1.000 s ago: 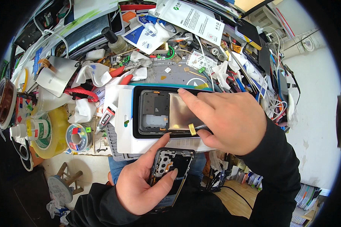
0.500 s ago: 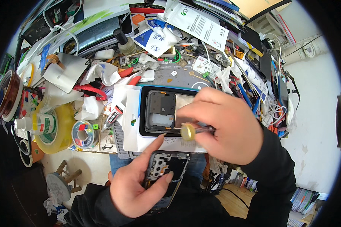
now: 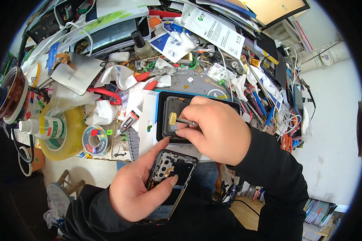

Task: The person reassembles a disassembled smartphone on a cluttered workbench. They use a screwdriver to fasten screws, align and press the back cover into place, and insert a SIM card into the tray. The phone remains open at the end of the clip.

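Observation:
My left hand (image 3: 133, 189) is wrapped round a phone (image 3: 182, 168) with its back cover off, so camera openings and black inner parts show. The phone is tilted in front of my body. My right hand (image 3: 223, 134) grips a slim screwdriver (image 3: 173, 119) with a gold knurled cap, its shaft lying sideways in my fingers. Thumb and fingertips of that hand reach down over a black phone housing part (image 3: 177, 105) lying in a blue-edged box (image 3: 159, 116). The hand hides much of the part, and I cannot tell whether the fingertips touch it.
A glue tube (image 3: 128, 121), a solder spool (image 3: 95, 140), a roll of yellowish tape (image 3: 74, 148) and a white bottle (image 3: 42, 127) stand at the left. Scraps, packets and tools crowd the bench's far side. A stool (image 3: 62, 197) stands at lower left.
My right hand has moved left over the housing part in the box, turning the screwdriver's gold cap up and to the left. The left hand has shifted slightly left and up with the phone.

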{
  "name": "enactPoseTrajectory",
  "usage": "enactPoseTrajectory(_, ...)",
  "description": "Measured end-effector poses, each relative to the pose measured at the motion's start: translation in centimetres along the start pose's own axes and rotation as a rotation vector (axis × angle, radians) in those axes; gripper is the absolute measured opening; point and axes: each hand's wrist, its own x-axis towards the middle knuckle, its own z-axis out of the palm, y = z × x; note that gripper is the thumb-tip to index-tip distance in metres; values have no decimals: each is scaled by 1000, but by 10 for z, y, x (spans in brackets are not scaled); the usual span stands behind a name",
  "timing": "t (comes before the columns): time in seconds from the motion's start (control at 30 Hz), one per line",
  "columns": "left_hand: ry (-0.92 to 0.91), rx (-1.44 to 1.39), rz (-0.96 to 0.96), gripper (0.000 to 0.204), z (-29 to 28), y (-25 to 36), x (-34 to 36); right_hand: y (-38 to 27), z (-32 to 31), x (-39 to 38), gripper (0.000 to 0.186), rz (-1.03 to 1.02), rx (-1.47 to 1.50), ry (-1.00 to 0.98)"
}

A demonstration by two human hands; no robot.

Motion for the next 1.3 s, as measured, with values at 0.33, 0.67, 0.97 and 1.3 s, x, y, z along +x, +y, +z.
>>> enactPoseTrajectory(0.33,-22,19,22,72,-1,-2,1,-4,-12,2,15,88,90,-86)
enactPoseTrajectory(0.67,-29,-2,-24,71,1,1,0,6,-92,-6,19,93,270,-137)
enactPoseTrajectory(0.97,-13,-100,-17,72,6,-2,0,41,-126,-35,39,225,443,30)
enactPoseTrajectory(1.3,80,-115,-6,72,11,-2,-6,81,-160,-28,34,230,652,141)
